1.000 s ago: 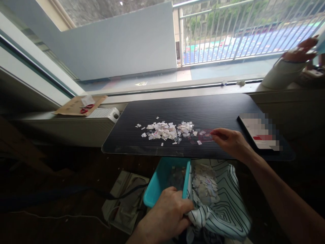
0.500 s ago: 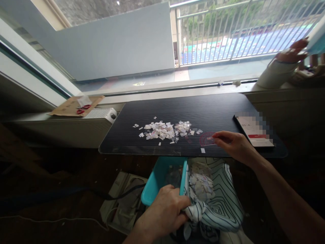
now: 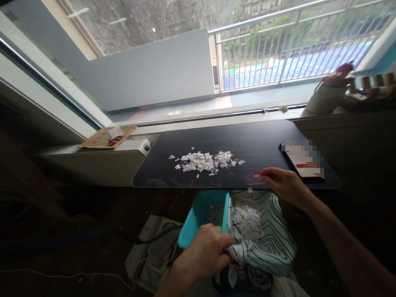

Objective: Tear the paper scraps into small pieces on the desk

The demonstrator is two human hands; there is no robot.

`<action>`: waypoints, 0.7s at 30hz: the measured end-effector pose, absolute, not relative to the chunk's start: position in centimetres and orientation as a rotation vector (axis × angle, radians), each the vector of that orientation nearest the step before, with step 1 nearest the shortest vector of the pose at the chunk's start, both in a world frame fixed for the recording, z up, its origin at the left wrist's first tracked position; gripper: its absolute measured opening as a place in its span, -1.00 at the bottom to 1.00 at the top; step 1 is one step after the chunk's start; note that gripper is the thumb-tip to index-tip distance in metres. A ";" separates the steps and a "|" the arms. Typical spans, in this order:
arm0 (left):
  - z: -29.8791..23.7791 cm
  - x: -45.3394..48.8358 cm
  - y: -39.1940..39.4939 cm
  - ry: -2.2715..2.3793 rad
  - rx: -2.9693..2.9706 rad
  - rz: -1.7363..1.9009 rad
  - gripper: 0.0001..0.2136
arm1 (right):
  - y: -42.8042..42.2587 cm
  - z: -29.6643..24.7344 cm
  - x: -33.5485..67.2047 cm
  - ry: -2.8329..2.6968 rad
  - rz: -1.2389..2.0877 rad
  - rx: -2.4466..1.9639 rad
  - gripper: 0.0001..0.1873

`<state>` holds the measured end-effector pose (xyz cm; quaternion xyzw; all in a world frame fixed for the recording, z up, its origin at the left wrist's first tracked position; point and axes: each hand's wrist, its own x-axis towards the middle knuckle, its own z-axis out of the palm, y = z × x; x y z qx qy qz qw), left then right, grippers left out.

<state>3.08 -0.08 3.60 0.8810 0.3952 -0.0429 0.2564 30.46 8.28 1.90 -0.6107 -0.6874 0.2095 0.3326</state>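
Right hand (image 3: 284, 182) pinches right end of pink see-through protractor (image 3: 253, 176); rest of protractor extends left from grip, along near edge of dark table (image 3: 229, 138), right of paper scraps (image 3: 199, 161). Left hand (image 3: 210, 249) clasps near right corner of teal bin (image 3: 195, 214), touching striped cloth (image 3: 272, 251).

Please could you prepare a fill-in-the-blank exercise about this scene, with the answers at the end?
1. The person's ____ hand holds the transparent reddish tool.
2. As pictured, the pile of white scraps lies to the ____ of the phone.
3. The scissors on the brown paper have ____ handles.

Missing words: right; left; red.
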 end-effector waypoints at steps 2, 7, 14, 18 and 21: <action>3.7 3.1 -0.2 1.080 2.391 -0.125 -0.93 | 8.0 2.1 30.6 -1.829 0.534 -1.578 -0.81; 3.5 3.4 -0.4 1.072 2.382 -0.139 -0.91 | 7.7 2.2 30.6 -1.756 0.555 -1.548 -0.79; 2.6 5.3 0.2 0.948 2.459 -0.166 -0.87 | 12.1 0.8 30.1 -1.631 0.525 -1.486 -0.74; 3.1 6.2 1.3 0.848 2.509 -0.191 -0.86 | 15.1 1.2 29.6 -1.680 0.435 -1.489 -0.71; 3.7 6.6 2.1 0.757 2.516 -0.225 -0.85 | 16.2 1.5 29.1 -1.731 0.442 -1.494 -0.69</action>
